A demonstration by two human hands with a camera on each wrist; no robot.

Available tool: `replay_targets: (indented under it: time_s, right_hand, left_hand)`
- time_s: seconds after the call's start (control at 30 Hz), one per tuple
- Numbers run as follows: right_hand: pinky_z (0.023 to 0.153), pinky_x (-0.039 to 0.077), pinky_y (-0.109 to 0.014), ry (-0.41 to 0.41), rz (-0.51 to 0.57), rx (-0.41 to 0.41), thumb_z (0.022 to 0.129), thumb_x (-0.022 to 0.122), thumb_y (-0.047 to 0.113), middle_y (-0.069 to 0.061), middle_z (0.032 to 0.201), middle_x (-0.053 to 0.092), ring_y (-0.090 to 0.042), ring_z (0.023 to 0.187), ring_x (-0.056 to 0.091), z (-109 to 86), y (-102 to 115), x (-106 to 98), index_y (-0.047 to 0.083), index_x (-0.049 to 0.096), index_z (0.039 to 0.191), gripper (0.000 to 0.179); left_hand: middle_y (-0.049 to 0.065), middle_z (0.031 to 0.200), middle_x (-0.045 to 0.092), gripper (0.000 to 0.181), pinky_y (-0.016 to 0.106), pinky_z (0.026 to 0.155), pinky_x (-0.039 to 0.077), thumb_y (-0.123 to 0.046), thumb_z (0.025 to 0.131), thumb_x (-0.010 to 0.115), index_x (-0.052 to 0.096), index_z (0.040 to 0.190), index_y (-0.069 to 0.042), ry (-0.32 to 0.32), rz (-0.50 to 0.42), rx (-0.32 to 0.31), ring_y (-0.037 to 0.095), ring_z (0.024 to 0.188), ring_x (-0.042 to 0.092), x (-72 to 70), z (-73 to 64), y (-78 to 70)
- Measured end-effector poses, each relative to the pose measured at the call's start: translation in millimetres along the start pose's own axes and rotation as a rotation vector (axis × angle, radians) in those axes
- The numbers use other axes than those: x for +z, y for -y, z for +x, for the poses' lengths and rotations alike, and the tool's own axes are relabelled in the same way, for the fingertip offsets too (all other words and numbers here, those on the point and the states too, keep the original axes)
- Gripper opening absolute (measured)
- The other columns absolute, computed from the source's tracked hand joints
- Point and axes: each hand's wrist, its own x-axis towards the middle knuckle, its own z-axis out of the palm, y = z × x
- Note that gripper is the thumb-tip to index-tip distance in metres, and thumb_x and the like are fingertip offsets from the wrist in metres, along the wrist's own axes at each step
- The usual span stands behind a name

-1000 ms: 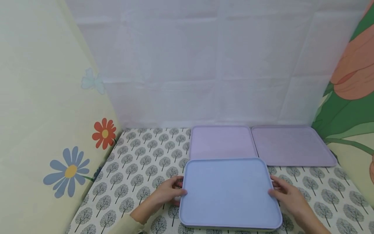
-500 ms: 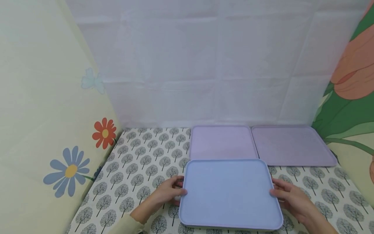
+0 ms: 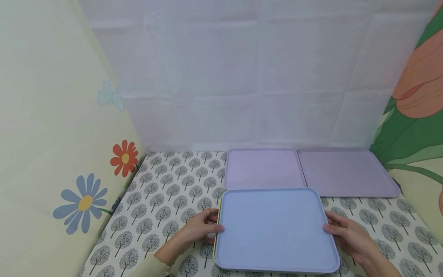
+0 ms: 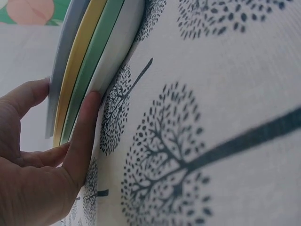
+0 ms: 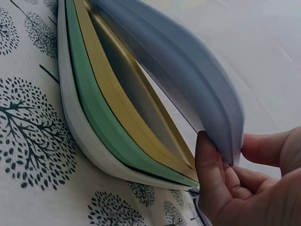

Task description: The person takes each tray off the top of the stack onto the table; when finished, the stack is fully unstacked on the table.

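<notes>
A light blue rectangular tray [image 3: 273,231] tops a stack at the table's front. Beneath it, the right wrist view shows a yellow tray [image 5: 117,108], a green tray [image 5: 94,122] and a white tray [image 5: 77,132]. My right hand [image 3: 353,234] pinches the blue tray's right edge, thumb above and fingers under; that side is raised off the yellow tray, leaving a wedge-shaped gap. At the left edge, my left hand [image 3: 199,227] has its thumb on the blue tray's rim, while one finger [image 4: 84,127] touches the white tray's side. The undersides are hidden.
Two purple trays, a paler one [image 3: 264,167] and a darker one [image 3: 346,173], lie side by side against the white backdrop [image 3: 207,77]. The tree-print tablecloth [image 3: 166,192] spreads left and right of the stack. Flower-patterned side walls [image 3: 41,134] bound the table.
The blue tray has shifted slightly right, so a strip of the yellow tray now shows along its left edge. My right hand has moved a little right with it; the left hand has barely moved.
</notes>
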Motion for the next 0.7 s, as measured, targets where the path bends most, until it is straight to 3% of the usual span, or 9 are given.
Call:
replay_targets:
  time_s: [0.17, 0.33, 0.4, 0.43, 0.5, 0.57, 0.63, 0.7]
  right_hand:
    - [0.093, 0.061, -0.036, -0.001, -0.007, -0.005, 0.097, 0.065, 0.013, -0.003, 0.119, 0.063, -0.013, 0.101, 0.066, -1.9, 1.7, -9.4, -0.005, 0.017, 0.157, 0.079]
    - [0.091, 0.061, -0.033, 0.078, 0.023, -0.053, 0.100, 0.061, 0.012, 0.004, 0.117, 0.066, -0.011, 0.102, 0.067, -5.1, -0.8, -26.0, -0.004, 0.015, 0.157, 0.075]
    - [0.090, 0.061, -0.032, 0.117, 0.043, -0.079, 0.101, 0.060, 0.012, 0.008, 0.114, 0.066, -0.011, 0.102, 0.068, -6.0, -3.4, -34.0, 0.004, 0.023, 0.158, 0.068]
    - [0.090, 0.061, -0.032, 0.140, 0.049, -0.095, 0.102, 0.058, 0.011, 0.008, 0.113, 0.066, -0.012, 0.102, 0.068, -6.3, -4.7, -38.1, 0.015, 0.032, 0.157, 0.061]
    - [0.089, 0.061, -0.032, 0.169, 0.083, -0.111, 0.102, 0.056, 0.010, 0.010, 0.111, 0.067, -0.013, 0.101, 0.068, -7.0, -7.1, -45.9, 0.035, 0.051, 0.143, 0.049]
    - [0.088, 0.062, -0.033, 0.198, 0.111, -0.122, 0.103, 0.055, 0.009, 0.013, 0.110, 0.068, -0.013, 0.101, 0.069, -7.9, -9.2, -54.2, 0.047, 0.061, 0.123, 0.043]
    - [0.087, 0.062, -0.034, 0.205, 0.130, -0.117, 0.104, 0.053, 0.008, 0.014, 0.109, 0.068, -0.013, 0.100, 0.070, -9.2, -10.4, -61.4, 0.052, 0.063, 0.108, 0.045]
    - [0.085, 0.063, -0.034, 0.195, 0.139, -0.109, 0.104, 0.054, 0.009, 0.016, 0.108, 0.067, -0.012, 0.098, 0.070, -10.7, -12.0, -68.6, 0.053, 0.064, 0.106, 0.045]
  left_hand:
    - [0.017, 0.121, 0.057, 0.082, 0.044, 0.074, 0.066, -0.019, 0.083, 0.082, 0.040, 0.149, 0.004, 0.006, -0.005, 0.011, 0.024, 0.097, 0.062, 0.2, -0.4, 0.5]
    - [0.018, 0.122, 0.055, 0.082, 0.044, 0.073, 0.066, -0.017, 0.082, 0.083, 0.040, 0.149, 0.004, -0.001, -0.003, 0.011, 0.025, 0.098, 0.061, 0.3, -0.4, 1.2]
    - [0.018, 0.122, 0.055, 0.082, 0.044, 0.073, 0.066, -0.015, 0.081, 0.082, 0.041, 0.149, 0.004, -0.004, 0.001, 0.015, 0.025, 0.097, 0.061, 0.2, 0.1, 1.8]
    - [0.018, 0.121, 0.056, 0.082, 0.043, 0.073, 0.066, -0.014, 0.080, 0.082, 0.041, 0.149, 0.004, -0.006, 0.004, 0.018, 0.025, 0.097, 0.062, 0.2, 0.4, 2.0]
    - [0.018, 0.121, 0.056, 0.082, 0.043, 0.073, 0.066, -0.011, 0.080, 0.081, 0.041, 0.149, 0.005, -0.009, 0.008, 0.023, 0.025, 0.096, 0.062, 0.3, 0.7, 2.4]
    - [0.018, 0.120, 0.057, 0.081, 0.043, 0.072, 0.066, -0.009, 0.079, 0.080, 0.040, 0.149, 0.005, -0.013, 0.012, 0.025, 0.024, 0.095, 0.062, 0.4, 0.6, 2.3]
    - [0.018, 0.120, 0.057, 0.081, 0.043, 0.072, 0.066, -0.007, 0.079, 0.079, 0.040, 0.149, 0.005, -0.016, 0.013, 0.024, 0.024, 0.094, 0.062, 0.8, 0.2, 1.8]
    - [0.018, 0.120, 0.057, 0.081, 0.043, 0.072, 0.066, -0.006, 0.079, 0.079, 0.040, 0.149, 0.006, -0.019, 0.016, 0.024, 0.024, 0.094, 0.062, 1.1, -0.2, 1.5]
